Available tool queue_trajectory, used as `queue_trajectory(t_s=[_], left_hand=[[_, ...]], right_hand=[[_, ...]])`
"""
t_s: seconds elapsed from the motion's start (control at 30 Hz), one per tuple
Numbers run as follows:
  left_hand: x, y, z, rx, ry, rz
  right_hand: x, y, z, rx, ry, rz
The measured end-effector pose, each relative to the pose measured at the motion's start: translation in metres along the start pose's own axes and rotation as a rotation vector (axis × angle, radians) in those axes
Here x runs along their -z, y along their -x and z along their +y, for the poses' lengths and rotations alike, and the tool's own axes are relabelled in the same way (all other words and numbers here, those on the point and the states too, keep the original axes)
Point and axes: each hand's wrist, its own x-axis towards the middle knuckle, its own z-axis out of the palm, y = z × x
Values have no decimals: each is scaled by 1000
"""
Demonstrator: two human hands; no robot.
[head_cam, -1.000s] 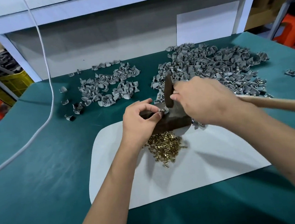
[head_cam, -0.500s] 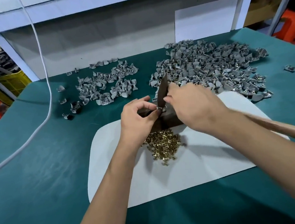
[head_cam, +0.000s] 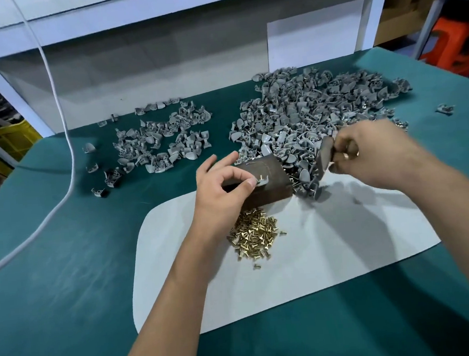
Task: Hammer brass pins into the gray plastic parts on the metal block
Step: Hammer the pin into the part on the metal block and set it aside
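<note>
My left hand [head_cam: 222, 187] pinches the gray part [head_cam: 261, 180] on the metal block [head_cam: 267, 175]; my right hand [head_cam: 373, 154] grips the hammer [head_cam: 325, 154], which should strike squarely, clear of fingertips.

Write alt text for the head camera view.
A left hand pinches a gray plastic part on a metal block while the right hand holds a hammer lifted beside it. Brass pins lie heaped on a white mat; gray part piles sit behind.
</note>
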Motion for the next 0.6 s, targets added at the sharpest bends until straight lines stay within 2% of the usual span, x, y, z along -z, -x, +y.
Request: queue_trajectory(t_s=[0.23, 0.3, 0.4, 0.47, 0.6], left_hand=[[1, 0, 1, -22, -20, -2], [1, 0, 2, -30, -28, 1], [1, 0, 3, -38, -26, 4], [1, 0, 3, -42, -24, 5], [2, -2, -1, -70, -17, 15]], right_hand=[[-5, 11, -3, -83, 128, -168], [-1, 12, -12, -53, 159, -125], [0, 15, -40, 98, 89, 8], [-4, 17, -61, 265, -12, -34], [-15, 15, -81, 489, 8, -101]])
